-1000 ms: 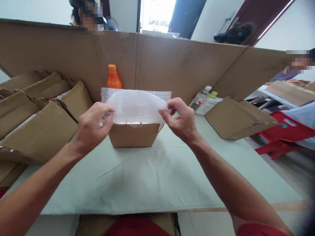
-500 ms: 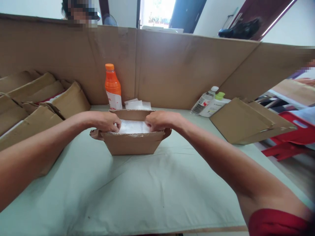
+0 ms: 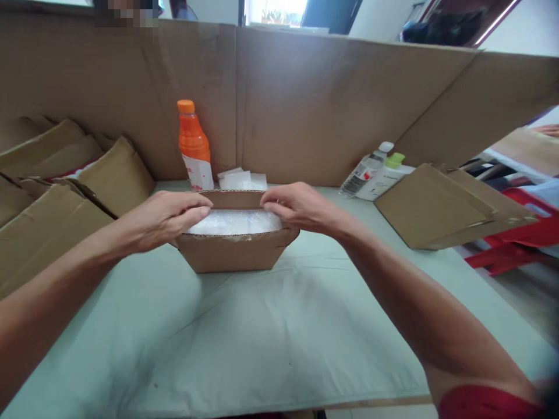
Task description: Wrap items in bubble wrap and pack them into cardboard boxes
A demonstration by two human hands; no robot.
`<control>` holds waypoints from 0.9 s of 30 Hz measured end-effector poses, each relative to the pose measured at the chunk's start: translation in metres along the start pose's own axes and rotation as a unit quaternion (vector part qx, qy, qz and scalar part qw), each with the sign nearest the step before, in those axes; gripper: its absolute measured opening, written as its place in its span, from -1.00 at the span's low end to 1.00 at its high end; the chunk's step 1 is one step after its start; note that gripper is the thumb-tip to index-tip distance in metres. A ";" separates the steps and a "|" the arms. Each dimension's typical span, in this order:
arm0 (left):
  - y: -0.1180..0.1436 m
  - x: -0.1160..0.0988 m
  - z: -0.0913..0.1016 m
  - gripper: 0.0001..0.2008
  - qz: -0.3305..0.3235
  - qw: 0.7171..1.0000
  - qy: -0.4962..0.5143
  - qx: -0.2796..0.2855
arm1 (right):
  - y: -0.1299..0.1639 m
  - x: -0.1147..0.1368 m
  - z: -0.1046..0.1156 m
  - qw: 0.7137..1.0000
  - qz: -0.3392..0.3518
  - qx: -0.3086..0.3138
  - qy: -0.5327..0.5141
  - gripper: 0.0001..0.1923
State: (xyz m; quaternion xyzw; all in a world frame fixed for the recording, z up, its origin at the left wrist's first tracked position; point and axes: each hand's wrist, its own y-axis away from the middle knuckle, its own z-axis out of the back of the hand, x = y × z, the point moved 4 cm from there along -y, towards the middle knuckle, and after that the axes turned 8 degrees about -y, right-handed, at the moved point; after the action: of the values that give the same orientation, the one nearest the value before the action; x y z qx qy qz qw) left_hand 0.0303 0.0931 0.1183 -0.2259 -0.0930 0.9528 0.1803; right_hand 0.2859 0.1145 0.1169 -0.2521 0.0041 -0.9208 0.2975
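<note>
A small open cardboard box [image 3: 231,254] stands on the pale green cloth. Inside it lies a whitish, shiny plastic-like packing [image 3: 240,222], its exact kind unclear. My left hand [image 3: 177,215] is over the box's left end, thumb and fingers apart, fingertips at the opening. At the right end is my right hand [image 3: 299,203], its fingers bent and the thumb apart from them, with nothing visible between. The hands cover both ends of the box, so any contact there is hidden.
An orange bottle [image 3: 194,145] and white packets [image 3: 242,180] stand behind the box. Cardboard boxes [image 3: 52,224] crowd the left. On the right are a clear bottle [image 3: 364,171], a green-capped white bottle [image 3: 384,177] and a tilted cardboard box [image 3: 437,206]. A cardboard wall [image 3: 305,110] closes the back.
Both hands have risen out of the box to its ends, and their fingers have loosened. More of the white packing shows. The camera view has tilted down slightly.
</note>
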 end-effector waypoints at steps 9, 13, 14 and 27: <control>0.122 0.080 -0.095 -0.23 0.218 0.929 0.263 -0.143 | 0.110 -0.063 -0.082 0.962 -0.138 -0.152 -0.180 -0.42; 0.093 0.069 -0.127 -0.32 0.213 0.910 0.329 -0.135 | 0.070 -0.056 -0.112 0.954 -0.192 -0.134 -0.189 -0.46; 0.084 0.061 -0.128 -0.37 0.218 0.908 0.332 -0.135 | 0.065 -0.054 -0.109 0.952 -0.201 -0.140 -0.183 -0.49; 0.084 -0.045 -0.170 -0.64 0.083 0.945 0.315 0.031 | 0.305 -0.067 -0.091 0.907 -0.286 -0.261 -0.163 0.21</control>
State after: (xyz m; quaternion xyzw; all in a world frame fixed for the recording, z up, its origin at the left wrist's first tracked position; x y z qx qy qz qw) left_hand 0.1218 0.0153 -0.0351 -0.5154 0.0168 0.8472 0.1279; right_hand 0.4565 -0.1131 -0.0417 -0.4581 0.1235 -0.8783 -0.0590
